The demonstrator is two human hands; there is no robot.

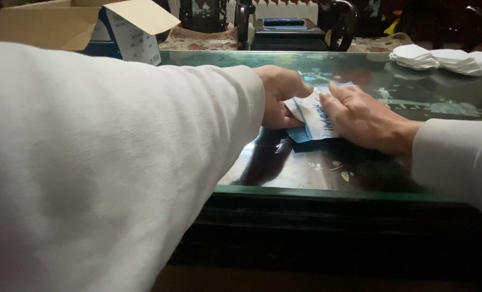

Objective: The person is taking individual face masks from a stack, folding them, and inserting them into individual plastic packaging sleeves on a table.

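**Both hands on a flat blue-and-white packet at the glass table**

Nearest the camera, a white sleeve (pixel 89 162) fills the left of the view and runs out to the left hand (pixel 277 96), whose fingers are curled down, pinching the left edge of a flat blue-and-white packet (pixel 312 119). The packet lies on the glass tabletop (pixel 306 167), in the middle of the scene. The right hand (pixel 362 119) presses flat on its right side, fingers spread over it rather than closed round it. Judging by this, the packet is being handled but whether it is open or sealed cannot be told.

At far left an open cardboard box (pixel 62 24) stands with its flaps up; its contents are hidden. At far right, stacks of white pads (pixel 446 58) lie loose on the glass, well apart from the hands.
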